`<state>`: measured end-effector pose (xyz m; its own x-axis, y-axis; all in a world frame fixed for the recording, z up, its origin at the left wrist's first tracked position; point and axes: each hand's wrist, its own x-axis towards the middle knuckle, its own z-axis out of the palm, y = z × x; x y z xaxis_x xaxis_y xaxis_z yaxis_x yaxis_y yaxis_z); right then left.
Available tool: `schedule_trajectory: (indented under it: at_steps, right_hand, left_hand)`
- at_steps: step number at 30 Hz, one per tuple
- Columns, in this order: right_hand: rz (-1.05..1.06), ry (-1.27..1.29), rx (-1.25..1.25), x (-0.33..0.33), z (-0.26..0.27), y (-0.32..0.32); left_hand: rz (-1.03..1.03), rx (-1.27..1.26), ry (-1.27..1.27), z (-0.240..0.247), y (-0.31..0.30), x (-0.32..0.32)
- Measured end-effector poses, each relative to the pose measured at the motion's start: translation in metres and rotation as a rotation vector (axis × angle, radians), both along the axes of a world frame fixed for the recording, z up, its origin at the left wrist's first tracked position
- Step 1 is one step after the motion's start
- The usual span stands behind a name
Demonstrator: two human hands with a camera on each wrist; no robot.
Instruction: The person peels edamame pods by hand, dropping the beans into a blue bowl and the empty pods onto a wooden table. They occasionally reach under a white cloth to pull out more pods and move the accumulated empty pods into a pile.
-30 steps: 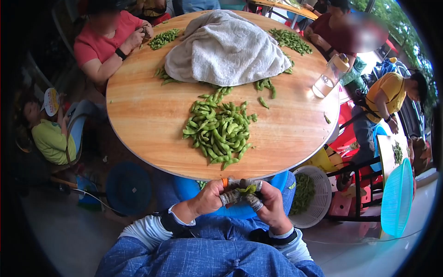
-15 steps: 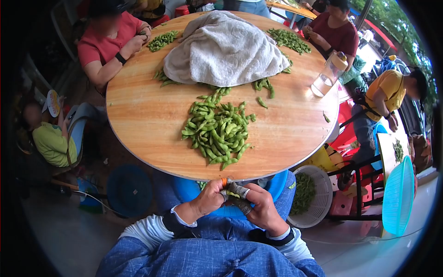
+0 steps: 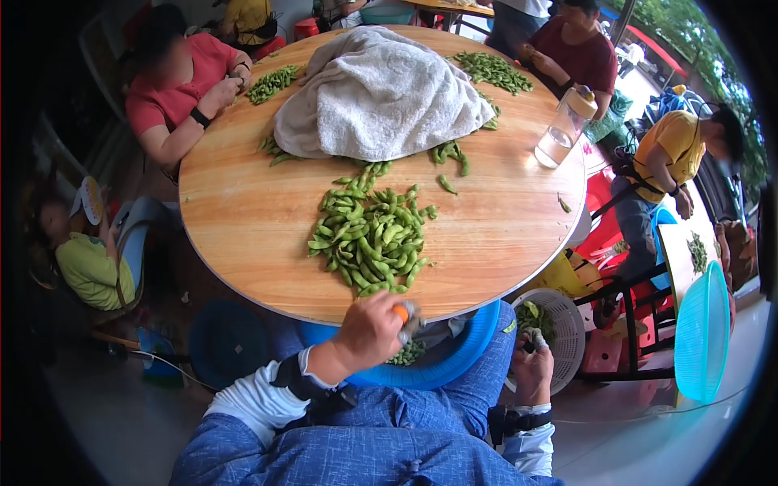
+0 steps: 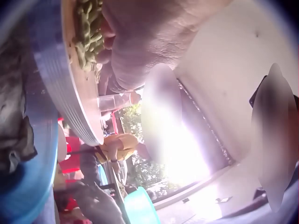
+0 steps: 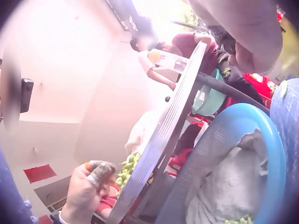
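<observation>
In the head view a pile of green soybean pods [image 3: 369,235] lies near the front of the round wooden table. My left hand [image 3: 369,334], with grey wrapping on its thumb and finger, reaches the near side of the pile; its other fingertips are hidden, so I cannot tell whether they hold a pod. In the left wrist view, bent fingers [image 4: 108,42] are right beside the pods. To the right and lower, my right hand [image 3: 532,374] is over the edge of a white basket [image 3: 571,356] with green pods inside. Its wrapped fingers are loosely bent, with nothing visible between them.
A blue basin [image 3: 478,344] on the lap contains shelled beans [image 3: 409,352] and a grey cloth [image 5: 224,186]. A towel [image 3: 381,97] covers a mound mid-table, and a water bottle [image 3: 565,130] stands at the right. People sit around the table.
The hands, together earlier over the basin around a pod, are now apart. The left moved up to the pile's near edge, the right moved right to the white basket. The head view shifted slightly.
</observation>
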<state>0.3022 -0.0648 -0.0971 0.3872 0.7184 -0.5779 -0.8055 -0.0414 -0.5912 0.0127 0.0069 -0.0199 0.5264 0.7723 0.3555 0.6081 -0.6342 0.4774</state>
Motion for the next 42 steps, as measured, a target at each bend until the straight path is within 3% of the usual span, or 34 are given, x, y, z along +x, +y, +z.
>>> schedule_trajectory:
  at_steps: [2, 10, 14, 17, 20, 24, 42]
  right_hand:
    - [0.03, -0.021, 0.038, -0.001, -0.003, -0.001]
    - [0.438, -0.711, 0.287, -0.061, 0.05, 0.013]
    - [0.582, -0.65, 0.387, -0.09, 0.069, 0.027]
    - [0.712, -0.459, 0.383, -0.102, 0.085, 0.037]
    - [0.831, -0.306, 0.438, -0.109, 0.092, 0.04]
    - [0.896, -0.227, 0.427, -0.115, 0.09, 0.036]
    - [0.94, -0.258, 0.402, -0.119, 0.092, 0.031]
  left_hand:
    - [0.136, 0.111, 0.089, 0.009, 0.021, 0.009]
    - [0.149, 0.127, 0.281, 0.002, 0.042, 0.022]
    - [0.109, 0.053, 0.156, 0.013, 0.038, 0.012]
    - [-0.017, -0.664, -0.367, 0.021, 0.031, 0.001]
    - [-0.063, -1.252, -0.659, 0.028, 0.021, -0.008]
    - [-0.071, -1.462, -0.776, 0.023, 0.013, -0.017]
    - [-0.096, -1.408, -0.688, 0.026, 0.007, -0.021]
